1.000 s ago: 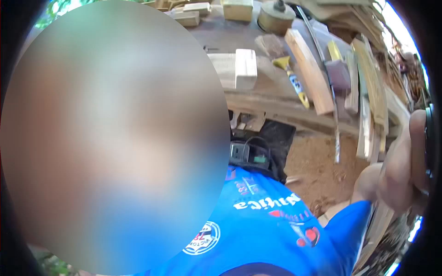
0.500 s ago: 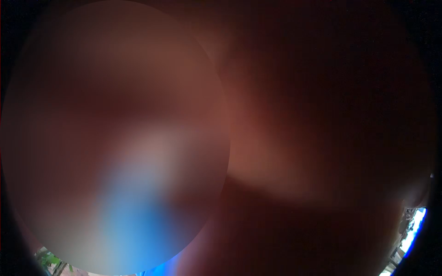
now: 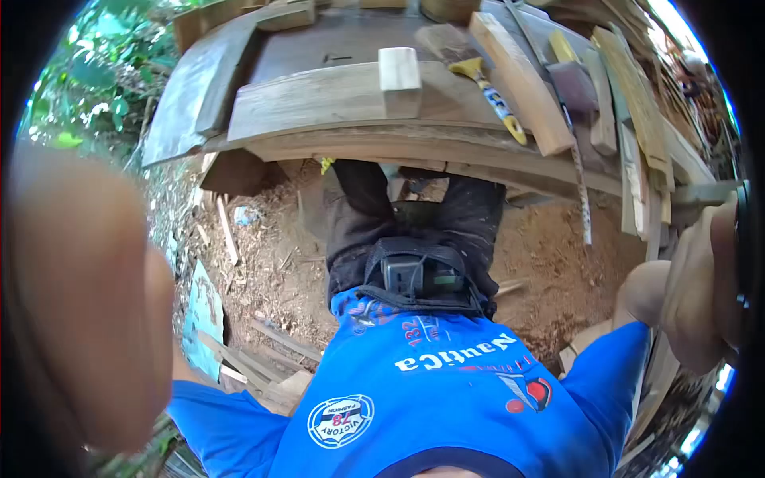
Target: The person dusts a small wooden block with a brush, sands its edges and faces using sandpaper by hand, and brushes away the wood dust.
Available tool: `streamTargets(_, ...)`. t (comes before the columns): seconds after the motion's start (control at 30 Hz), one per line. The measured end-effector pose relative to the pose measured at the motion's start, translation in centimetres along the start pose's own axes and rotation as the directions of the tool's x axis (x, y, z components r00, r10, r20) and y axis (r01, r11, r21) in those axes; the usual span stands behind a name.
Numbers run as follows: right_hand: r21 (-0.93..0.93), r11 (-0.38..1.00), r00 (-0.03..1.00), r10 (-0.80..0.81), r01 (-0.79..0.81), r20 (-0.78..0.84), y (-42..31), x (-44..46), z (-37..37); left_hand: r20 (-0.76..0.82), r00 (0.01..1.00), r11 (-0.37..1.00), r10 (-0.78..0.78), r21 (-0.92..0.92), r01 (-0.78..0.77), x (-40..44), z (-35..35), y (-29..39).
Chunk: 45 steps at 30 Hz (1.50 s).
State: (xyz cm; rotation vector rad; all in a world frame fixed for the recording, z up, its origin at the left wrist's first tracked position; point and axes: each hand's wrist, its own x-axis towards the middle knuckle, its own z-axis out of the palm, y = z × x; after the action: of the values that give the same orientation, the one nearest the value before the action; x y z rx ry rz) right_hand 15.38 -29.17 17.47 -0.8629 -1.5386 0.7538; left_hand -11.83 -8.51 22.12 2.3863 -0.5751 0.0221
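Note:
My left hand is large and blurred at the left edge, very close to the camera; its grip is unclear. At the right edge, my right hand is raised with bent fingers pressed together, against a dark rim; whatever it holds is hidden. Both hands are far from the workbench. On the bench, a pale wooden block stands over a flat board. Right of it lies a brush with a yellow and blue handle, beside a long wooden piece.
More wood strips and a thin metal rod lie at the bench's right. Beyond my blue shirt, a black waist pouch rests at my lap. Shavings cover the ground; wood scraps lie lower left.
Half a second ago something dark and blurred covered most of the view; now it is gone. The blurred oval on the left has also gone, and my left hand shows there.

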Motion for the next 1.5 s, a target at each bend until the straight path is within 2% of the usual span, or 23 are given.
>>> streamTargets(0.13, -0.01, 1.0, 0.999, 0.023, -0.023, 0.031, 0.1, 0.1, -2.1, -0.043, 0.998, 0.999, -0.036, 0.024, 0.037, 0.4, -1.7, -2.9)
streamTargets(0.2, -0.033, 0.994, 0.995, 0.103, -0.103, -0.012, 0.5, 0.5, -6.6, -0.166, 0.98, 0.972, -0.11, 0.188, 0.141, 1.2, -2.1, -7.2)
streamTargets(0.3, -0.379, 0.852, 0.863, 0.151, -0.361, -0.483, 5.9, 3.9, -8.7, -0.266, 0.961, 0.628, -0.074, 0.736, 0.252, 2.4, 1.4, -16.8)
streamTargets(0.33, -0.562, 0.609, 0.759, 0.104, -0.559, -0.642, 9.6, 3.7, -10.7, -0.23, 0.97, 0.565, -0.073, 0.792, 0.23, 2.7, 2.5, -19.6)
streamTargets(0.37, -0.763, 0.101, 0.769, 0.132, -0.638, -0.626, 15.7, 1.4, -16.2, -0.194, 0.978, 0.501, -0.077, 0.84, 0.206, 3.0, 3.5, -21.8)
streamTargets(0.4, -0.723, 0.026, 0.712, 0.205, -0.69, -0.672, 18.9, -1.1, -17.8, -0.231, 0.966, 0.652, -0.115, 0.716, 0.248, 3.3, 4.7, -23.5)
streamTargets(0.43, -0.64, -0.219, 0.598, 0.234, -0.736, -0.767, 20.1, -2.6, -17.5, -0.259, 0.953, 0.776, -0.159, 0.563, 0.283, 3.8, 5.0, -24.6)
streamTargets(0.47, -0.686, -0.359, 0.702, 0.106, -0.633, -0.704, 22.0, -4.6, -18.5, -0.347, 0.917, 0.782, -0.195, 0.509, 0.359, 4.0, 4.9, -24.9)
streamTargets(0.57, -0.603, -0.209, 0.57, 0.2, -0.77, -0.797, 19.6, -3.0, -17.3, -0.618, 0.731, 0.83, -0.289, 0.219, 0.514, 3.0, 6.7, -24.6)
streamTargets(0.67, -0.579, -0.059, 0.579, 0.026, -0.813, -0.815, 19.0, -2.3, -16.9, -0.812, 0.421, 0.892, -0.405, -0.251, 0.375, 2.5, 9.9, -24.8)
streamTargets(0.8, -0.771, 0.048, 0.741, -0.244, -0.635, -0.625, 18.0, 1.4, -14.0, -0.9, 0.275, 0.871, -0.338, -0.188, 0.455, 3.2, 12.1, -24.2)
streamTargets(0.9, -0.741, 0.431, 0.802, -0.065, -0.515, -0.594, 17.8, 4.6, -10.0, -0.912, 0.234, 0.866, -0.338, -0.204, 0.457, 3.9, 12.2, -24.0)
streamTargets(1.0, -0.794, 0.578, 0.958, -0.072, -0.187, -0.278, 16.3, 8.4, -2.4, -0.936, 0.177, 0.802, -0.303, -0.151, 0.577, 4.1, 13.3, -24.0)
streamTargets(1.1, -0.664, 0.747, 0.997, 0.014, 0.039, 0.075, 17.2, 10.3, 2.7, -0.969, 0.066, 0.678, -0.239, -0.118, 0.725, 5.4, 14.3, -22.6)
streamTargets(1.13, -0.785, 0.605, 0.985, 0.007, 0.132, 0.171, 18.1, 10.1, 4.3, -0.988, 0.013, 0.704, -0.155, -0.101, 0.703, 5.5, 15.4, -23.4)
streamTargets(1.17, -0.868, 0.44, 0.964, 0.018, 0.231, 0.266, 18.7, 9.9, 5.7, -0.991, 0.069, 0.699, -0.111, -0.028, 0.714, 5.2, 16.5, -24.1)
streamTargets(1.2, -0.855, 0.468, 0.963, 0.029, 0.224, 0.268, 18.7, 9.9, 6.5, -0.975, -0.11, 0.845, -0.193, -0.222, 0.486, 5.8, 17.0, -24.3)
streamTargets(1.27, -0.828, 0.522, 0.959, 0.061, 0.205, 0.276, 18.5, 9.7, 7.3, -0.954, -0.175, 0.887, -0.242, -0.29, 0.359, 5.8, 17.5, -25.1)
streamTargets(1.33, -0.864, 0.492, 0.983, 0.077, 0.11, 0.169, 19.5, 10.4, 6.3, -0.99, 0.036, 0.765, -0.136, -0.082, 0.639, 4.7, 17.9, -26.1)
streamTargets(1.4, -0.902, 0.432, 0.995, 0.098, -0.014, 0.031, 20.1, 10.7, 6.0, -0.986, -0.048, 0.727, -0.16, -0.15, 0.67, 5.5, 17.4, -25.4)
streamTargets(1.43, -0.891, 0.45, 0.988, 0.103, 0.059, 0.117, 19.9, 10.2, 6.4, -0.982, -0.091, 0.709, -0.168, -0.184, 0.681, 6.0, 17.1, -24.8)
streamTargets(1.47, -0.875, 0.464, 0.974, 0.099, 0.136, 0.204, 19.6, 9.7, 6.7, -0.985, -0.171, 0.846, -0.02, -0.108, 0.523, 5.8, 18.1, -25.4)
streamTargets(1.5, -0.852, 0.478, 0.952, 0.092, 0.214, 0.291, 19.1, 9.5, 7.0, -0.984, -0.136, 0.803, -0.112, -0.17, 0.572, 5.8, 17.4, -24.9)
